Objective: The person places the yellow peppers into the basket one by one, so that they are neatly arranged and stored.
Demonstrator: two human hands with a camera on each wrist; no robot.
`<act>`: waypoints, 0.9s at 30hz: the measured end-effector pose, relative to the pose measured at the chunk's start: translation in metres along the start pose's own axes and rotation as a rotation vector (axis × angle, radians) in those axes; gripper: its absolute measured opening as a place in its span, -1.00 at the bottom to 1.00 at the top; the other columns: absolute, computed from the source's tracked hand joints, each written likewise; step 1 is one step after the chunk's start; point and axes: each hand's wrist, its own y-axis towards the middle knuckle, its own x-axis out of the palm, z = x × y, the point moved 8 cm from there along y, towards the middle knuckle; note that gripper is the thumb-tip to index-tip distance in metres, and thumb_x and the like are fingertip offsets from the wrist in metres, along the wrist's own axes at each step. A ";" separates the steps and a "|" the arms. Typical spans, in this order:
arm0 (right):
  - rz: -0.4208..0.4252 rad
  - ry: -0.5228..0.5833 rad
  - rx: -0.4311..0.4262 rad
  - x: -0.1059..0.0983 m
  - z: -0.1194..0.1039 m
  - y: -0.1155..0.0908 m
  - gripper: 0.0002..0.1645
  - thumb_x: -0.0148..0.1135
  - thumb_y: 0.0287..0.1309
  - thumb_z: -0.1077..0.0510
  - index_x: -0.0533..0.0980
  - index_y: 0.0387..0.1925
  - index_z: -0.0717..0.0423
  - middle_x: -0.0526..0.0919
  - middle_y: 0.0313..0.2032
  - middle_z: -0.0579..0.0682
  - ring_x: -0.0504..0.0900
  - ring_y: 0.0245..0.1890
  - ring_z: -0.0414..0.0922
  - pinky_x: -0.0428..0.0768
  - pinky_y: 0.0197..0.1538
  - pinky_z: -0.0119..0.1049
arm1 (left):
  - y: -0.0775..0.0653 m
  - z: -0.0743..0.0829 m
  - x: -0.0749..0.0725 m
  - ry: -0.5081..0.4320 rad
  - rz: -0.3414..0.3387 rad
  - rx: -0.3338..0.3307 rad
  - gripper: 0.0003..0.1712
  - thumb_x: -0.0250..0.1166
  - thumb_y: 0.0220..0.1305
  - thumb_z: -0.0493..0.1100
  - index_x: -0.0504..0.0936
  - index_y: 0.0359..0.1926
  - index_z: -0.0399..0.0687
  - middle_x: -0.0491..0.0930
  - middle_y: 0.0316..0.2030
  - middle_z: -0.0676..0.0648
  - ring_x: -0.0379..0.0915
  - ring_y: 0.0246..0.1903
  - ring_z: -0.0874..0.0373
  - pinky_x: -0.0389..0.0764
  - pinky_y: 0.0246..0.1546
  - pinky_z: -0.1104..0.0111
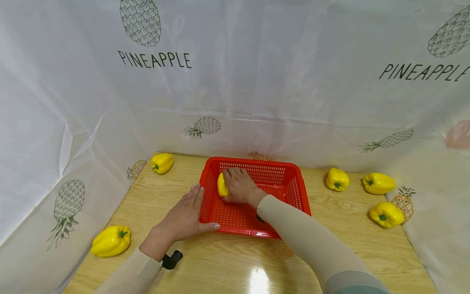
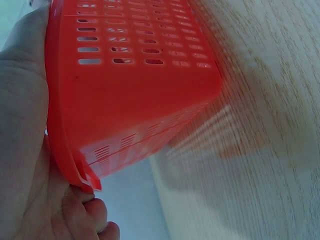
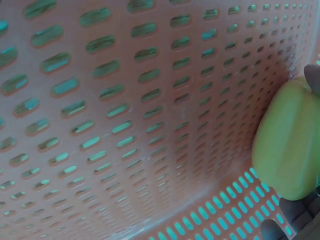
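Yellow and glossy, a bell pepper point(image 1: 222, 185) sat inside the red slotted basket point(image 1: 293, 192) against its left wall, the right hand point(image 1: 240, 187) curled over it and gripping it, while the left hand point(image 1: 183, 216) lay flat with straight fingers pressed to the basket's outer left wall near the front corner. Five more yellow peppers lay on the wooden table: one at the front left edge point(image 1: 111, 241), one at the back left corner point(image 1: 162, 162), three near the right edge point(image 1: 380, 183). The light basket could probably skid on the shiny tabletop if the bracing palm slackened, and the smooth pepper might roll along the basket floor once let go.
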 end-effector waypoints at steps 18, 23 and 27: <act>-0.028 -0.006 0.008 -0.001 -0.001 -0.005 0.24 0.32 0.20 -0.51 0.10 0.60 0.10 0.37 0.43 0.10 0.40 0.36 0.05 0.43 0.44 -0.01 | 0.000 0.000 0.002 -0.008 -0.007 -0.001 0.52 0.17 0.16 0.72 -0.05 0.65 -0.39 -0.12 0.67 -0.38 -0.19 0.67 -0.26 0.03 0.64 -0.11; -0.008 -0.006 0.003 -0.003 0.000 -0.006 0.22 0.30 0.19 -0.53 0.12 0.58 0.09 0.40 0.40 0.08 0.41 0.33 0.03 0.46 0.39 -0.06 | 0.001 0.000 0.002 -0.013 0.002 -0.001 0.52 0.17 0.15 0.72 -0.03 0.64 -0.40 -0.09 0.66 -0.37 -0.16 0.66 -0.26 0.06 0.63 -0.11; 0.011 -0.011 -0.008 -0.006 0.001 -0.007 0.19 0.26 0.21 -0.54 0.15 0.55 0.12 0.40 0.38 0.09 0.42 0.30 0.04 0.47 0.41 -0.09 | 0.000 -0.001 0.002 -0.020 -0.001 -0.008 0.52 0.19 0.15 0.71 -0.03 0.65 -0.40 -0.09 0.66 -0.37 -0.17 0.67 -0.26 0.05 0.64 -0.11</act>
